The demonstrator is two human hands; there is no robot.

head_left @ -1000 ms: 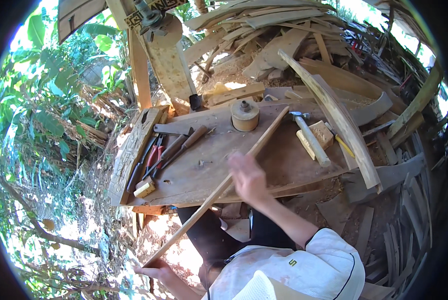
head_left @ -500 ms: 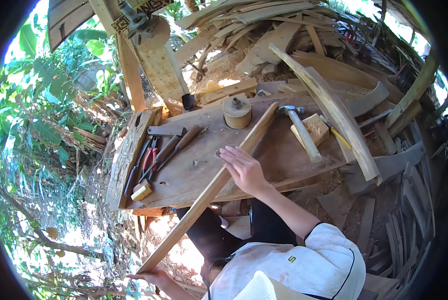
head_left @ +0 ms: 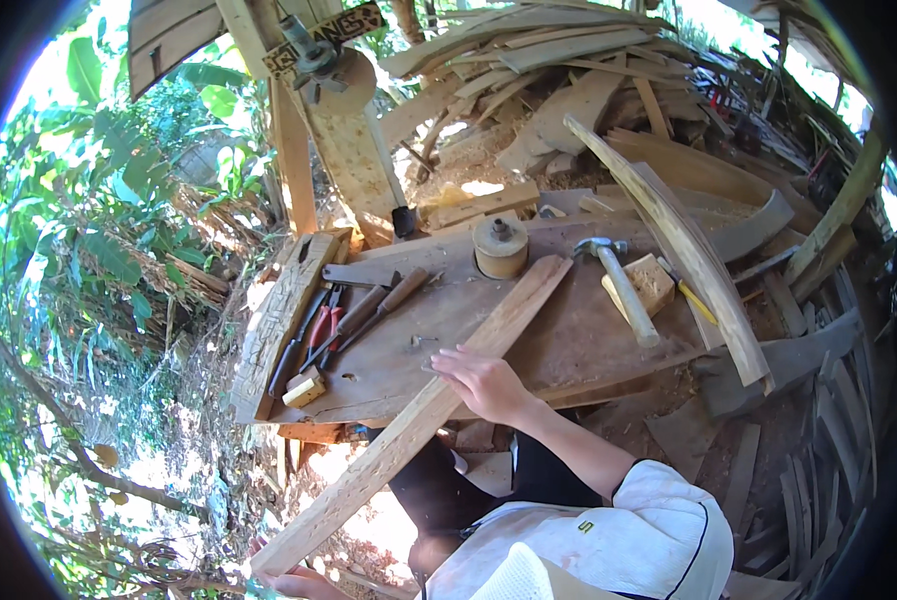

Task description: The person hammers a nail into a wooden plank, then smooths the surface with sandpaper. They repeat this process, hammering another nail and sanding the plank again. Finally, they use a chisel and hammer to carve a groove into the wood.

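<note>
A long wooden plank (head_left: 389,440) slants from the workbench (head_left: 589,365) down to the lower left, its broad pale face turned up. My left hand (head_left: 299,582) holds the near end from below, its fingers partly hidden behind the wood. Midway along the plank, my right hand (head_left: 487,384) lies over it, fingers together and closed over the wood. A small dark edge shows by those fingertips; what it is I cannot make out. The plank's far end rests over the bench near a round wooden block (head_left: 501,248) with a metal stud on top.
A hammer (head_left: 624,295) leans on a wood block (head_left: 657,284) at the right. Red-handled pliers (head_left: 321,328) and chisel-like tools (head_left: 369,305) lie at the left by a thick beam (head_left: 287,325). A long curved timber (head_left: 679,250) crosses the right side; scrap wood (head_left: 569,60) is heaped behind.
The plank has rolled so its broad face now shows instead of its narrow edge. Its far end and my right hand have come slightly nearer to me. The view has shifted a little.
</note>
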